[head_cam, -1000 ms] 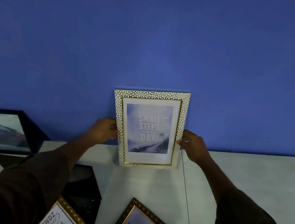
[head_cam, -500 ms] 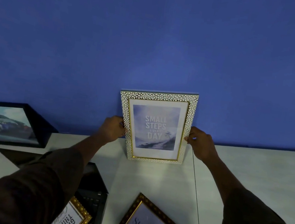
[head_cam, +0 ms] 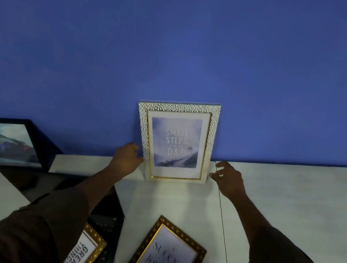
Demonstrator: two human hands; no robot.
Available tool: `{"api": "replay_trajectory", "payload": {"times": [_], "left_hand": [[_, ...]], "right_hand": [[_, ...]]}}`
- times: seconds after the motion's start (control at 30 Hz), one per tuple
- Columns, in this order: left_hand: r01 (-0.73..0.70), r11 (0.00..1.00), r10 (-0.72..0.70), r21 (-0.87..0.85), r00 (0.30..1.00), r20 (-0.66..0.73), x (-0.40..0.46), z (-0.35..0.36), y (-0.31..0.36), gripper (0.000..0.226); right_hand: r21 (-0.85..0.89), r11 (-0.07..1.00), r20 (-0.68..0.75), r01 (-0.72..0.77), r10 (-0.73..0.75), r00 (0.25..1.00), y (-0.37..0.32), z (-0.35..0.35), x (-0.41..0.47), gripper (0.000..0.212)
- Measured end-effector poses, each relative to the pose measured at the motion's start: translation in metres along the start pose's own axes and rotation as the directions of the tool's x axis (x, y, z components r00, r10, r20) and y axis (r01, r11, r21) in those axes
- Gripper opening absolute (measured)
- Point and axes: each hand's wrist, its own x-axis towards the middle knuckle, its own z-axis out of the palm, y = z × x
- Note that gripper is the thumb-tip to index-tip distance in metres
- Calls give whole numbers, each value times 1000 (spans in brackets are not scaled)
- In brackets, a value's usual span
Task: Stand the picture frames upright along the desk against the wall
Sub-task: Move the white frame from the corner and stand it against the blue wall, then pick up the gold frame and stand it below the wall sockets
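A white picture frame [head_cam: 175,141] with a pebbled, gold-edged border is seen standing upright on the pale table [head_cam: 291,203], its top leaned against the blue wall [head_cam: 180,43]. A misty print with the words "SMALL STEPS" and "DAY" is held in it. The left hand [head_cam: 127,160] is curled against the frame's lower left edge; whether it is gripped cannot be told. The right hand [head_cam: 227,178] is held just beside the lower right corner, fingers spread, not touching. In front of the white frame, a dark beaded gold frame [head_cam: 164,255] is laid flat, and to that frame's left a second gold frame [head_cam: 84,252] rests on a dark keyboard [head_cam: 108,222]. Far left of the white frame, a black frame [head_cam: 8,143] with a car photo is propped by the wall.
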Motion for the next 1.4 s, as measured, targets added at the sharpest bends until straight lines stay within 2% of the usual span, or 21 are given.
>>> {"api": "replay_trajectory", "payload": {"times": [0.07,0.13,0.23,0.37,0.47,0.53,0.6,0.77,0.87,1.0,1.1,1.2,1.4], "left_hand": [[-51,996,52,-74,999,15,-28,13,-8,37],[-105,992,109,-66,993,54,-58,32,-20,37],[-89,994,101,-67,976,193,-104,65,-51,40],[22,998,-42,60,935,353,-137,97,-99,52],[109,978,-172,177,901,399,-154,110,-129,60],[143,966,-226,217,872,434,-163,117,-141,56],[184,962,-259,202,854,451,-170,123,-151,35],[331,941,-326,68,834,446,-181,132,-166,41],[314,949,-290,37,817,499,-191,133,-175,31],[303,949,-207,-84,802,560,-205,126,-181,29],[301,940,-163,-164,813,559,-216,116,-190,24],[275,935,-122,-226,845,521,-230,89,-208,19],[256,909,-117,-331,915,386,-268,18,-279,32]], "right_hand": [[5,998,29,-60,60,998,17,6,-28,36],[2,993,56,-114,114,992,36,15,-55,34],[14,980,118,-201,198,973,68,39,-105,31],[-48,960,127,-276,280,951,103,68,-164,30],[-165,941,141,-297,320,937,114,90,-204,26],[-231,930,153,-286,325,933,112,106,-225,25],[-250,925,144,-287,329,933,106,123,-238,25],[-25,880,74,-474,475,877,99,147,-250,38],[80,848,72,-524,519,852,102,149,-248,44],[78,855,87,-513,507,857,96,139,-244,38],[47,873,48,-485,483,874,85,138,-245,37],[51,906,7,-420,420,908,59,150,-259,34],[44,967,5,-249,249,968,-10,192,-312,37]]}}
